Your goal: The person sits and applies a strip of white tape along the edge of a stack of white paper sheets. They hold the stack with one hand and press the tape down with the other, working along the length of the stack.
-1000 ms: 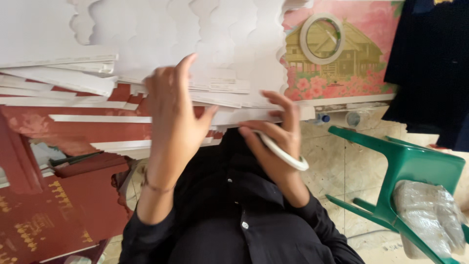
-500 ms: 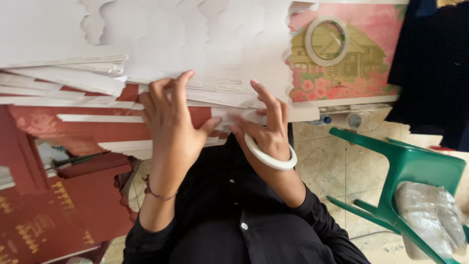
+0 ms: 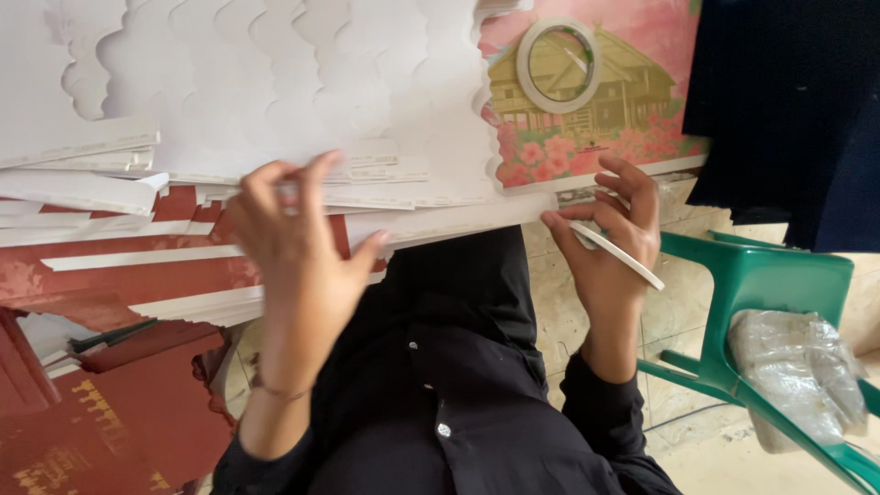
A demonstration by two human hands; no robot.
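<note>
While the left hand (image 3: 293, 247) presses open-fingered on the stack of white scalloped card sheets (image 3: 275, 101) on the worktop, the right hand (image 3: 610, 243) has its grip closed on a white tape roll (image 3: 616, 255) beside the sheet edge; best to keep the stack pinned flat.

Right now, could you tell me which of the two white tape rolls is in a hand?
The white tape roll seen edge-on in the right hand; the other roll lies flat on the pink house-picture card, untouched.
</note>
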